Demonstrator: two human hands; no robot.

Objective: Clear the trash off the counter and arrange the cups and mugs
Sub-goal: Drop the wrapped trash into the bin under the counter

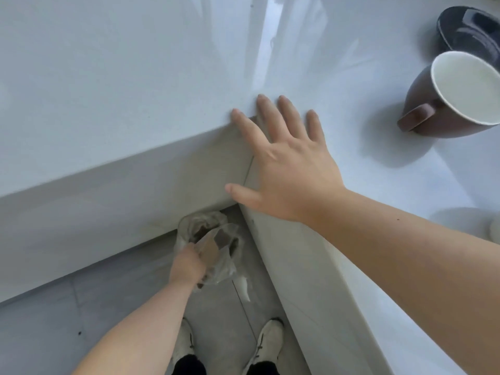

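My left hand (189, 263) is low, below the counter's inner corner, shut on a crumpled clear plastic bag (216, 239) with brown paper scraps in it. My right hand (281, 163) hovers flat over the corner of the white counter (135, 77), fingers spread, holding nothing. A brown mug (443, 104) with a white inside stands on the counter at the right, its handle pointing toward me. Behind it sits a dark blue-black dish (470, 28), partly cut off by the frame edge.
The counter forms an L, with its edge running down the right side. A pale round object (487, 226) shows at the right edge. Grey floor tiles (54, 320) and my two white shoes (267, 339) are below.
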